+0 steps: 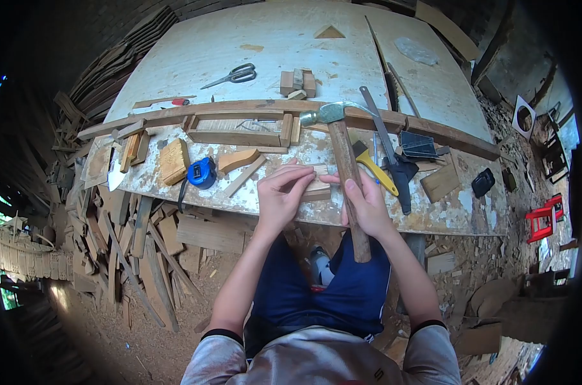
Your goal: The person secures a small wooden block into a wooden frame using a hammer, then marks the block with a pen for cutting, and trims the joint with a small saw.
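In my right hand is a claw hammer, gripped around its wooden handle. Its metal head points away from me over the bench. My left hand is closed in a pinch over a small wooden block at the bench's near edge. Whatever sits between those fingertips, if anything, is too small to make out. The fingertips of my right hand come close to the left ones above the block. A yellow-handled tool and a black-handled saw lie just right of the hammer.
The worn bench holds a blue tape measure, wood pieces, a wooden tray with metal pieces and a black box. Farther back lie scissors and stacked blocks. Scrap wood covers the floor at left.
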Available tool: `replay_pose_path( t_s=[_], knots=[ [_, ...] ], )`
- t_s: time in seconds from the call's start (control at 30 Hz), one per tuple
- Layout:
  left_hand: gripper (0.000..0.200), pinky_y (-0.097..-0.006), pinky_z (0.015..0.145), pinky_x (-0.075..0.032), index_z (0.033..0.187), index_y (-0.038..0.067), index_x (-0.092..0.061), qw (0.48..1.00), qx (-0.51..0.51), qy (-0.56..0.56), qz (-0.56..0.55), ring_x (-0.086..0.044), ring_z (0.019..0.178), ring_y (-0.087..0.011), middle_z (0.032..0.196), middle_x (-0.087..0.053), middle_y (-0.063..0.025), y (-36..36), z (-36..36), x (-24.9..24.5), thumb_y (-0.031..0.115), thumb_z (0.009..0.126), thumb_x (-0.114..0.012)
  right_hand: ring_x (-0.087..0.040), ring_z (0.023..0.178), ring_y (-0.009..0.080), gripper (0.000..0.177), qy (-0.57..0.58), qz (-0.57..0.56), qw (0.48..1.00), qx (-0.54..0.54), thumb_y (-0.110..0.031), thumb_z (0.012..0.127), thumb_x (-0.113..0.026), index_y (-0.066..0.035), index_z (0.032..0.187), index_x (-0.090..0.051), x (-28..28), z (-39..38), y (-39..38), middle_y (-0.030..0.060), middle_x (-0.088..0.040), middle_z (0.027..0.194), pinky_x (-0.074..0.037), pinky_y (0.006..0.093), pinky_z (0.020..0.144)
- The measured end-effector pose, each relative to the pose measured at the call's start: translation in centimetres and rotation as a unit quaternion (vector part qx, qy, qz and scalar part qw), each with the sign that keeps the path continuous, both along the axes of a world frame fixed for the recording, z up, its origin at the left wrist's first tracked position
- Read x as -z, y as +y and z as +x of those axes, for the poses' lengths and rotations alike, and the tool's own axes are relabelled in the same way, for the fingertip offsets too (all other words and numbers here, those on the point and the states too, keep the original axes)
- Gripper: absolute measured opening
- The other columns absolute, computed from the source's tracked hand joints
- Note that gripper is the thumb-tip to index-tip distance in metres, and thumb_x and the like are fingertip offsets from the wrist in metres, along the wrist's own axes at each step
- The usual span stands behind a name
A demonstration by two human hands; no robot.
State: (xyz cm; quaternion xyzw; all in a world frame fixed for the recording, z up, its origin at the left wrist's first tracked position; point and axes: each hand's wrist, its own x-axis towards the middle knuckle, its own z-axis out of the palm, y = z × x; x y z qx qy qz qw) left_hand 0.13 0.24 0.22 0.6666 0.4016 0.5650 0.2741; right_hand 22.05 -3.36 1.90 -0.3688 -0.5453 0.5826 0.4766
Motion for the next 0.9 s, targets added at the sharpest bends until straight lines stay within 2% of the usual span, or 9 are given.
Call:
replay_pose_path(
  t_s=[0.2,0.3,0.4,0.9],
  knots=[
    [0.013,-0.0508,0.118,-0.054,0.105,-0.002,-0.085,1.000,-0.014,-0.003,0.002,-0.081,0.099,-0.0259,0.101,-0.084,-0.0151,-0.04,0.19,0.14,-0.002,0.093,-0.080,-0.063,0.059,0.0079,0.050,-0.019,0.005,1.000,0.000,-0.030,0.120,-0.049,0.002,0.157,-0.044,-0.39,-0.01,-0.50,0.0123,-0.074,0.139,-0.054,0.0232,0.054],
    [0.014,-0.0500,0.119,-0.052,0.107,-0.003,-0.084,1.000,-0.006,0.009,0.003,-0.079,0.100,-0.0224,0.101,-0.084,-0.0136,-0.05,0.04,0.31,-0.004,0.094,-0.079,-0.063,0.060,0.0076,0.049,-0.014,0.009,1.000,-0.002,-0.029,0.120,-0.049,0.002,0.158,-0.044,-0.24,0.01,-0.43,0.0125,-0.074,0.140,-0.054,0.0230,0.054],
    [0.013,-0.0498,0.118,-0.053,0.106,-0.003,-0.084,1.000,-0.007,0.017,0.009,-0.079,0.099,-0.0224,0.100,-0.084,-0.0133,-0.10,0.07,0.22,-0.004,0.094,-0.079,-0.063,0.053,0.0093,0.048,-0.005,0.017,1.000,0.011,-0.032,0.120,-0.047,0.004,0.151,-0.047,-0.22,-0.29,-0.43,0.0187,-0.075,0.137,-0.053,0.0231,0.050],
    [0.015,-0.0510,0.119,-0.052,0.107,-0.002,-0.084,0.999,0.002,0.027,0.029,-0.080,0.101,-0.0218,0.103,-0.083,-0.0133,-0.15,0.00,0.17,-0.005,0.093,-0.079,-0.063,0.054,0.0097,0.048,-0.010,0.019,1.000,0.008,-0.031,0.119,-0.048,0.004,0.152,-0.046,-0.29,-0.23,-0.37,0.0193,-0.074,0.138,-0.053,0.0231,0.050]
  ],
)
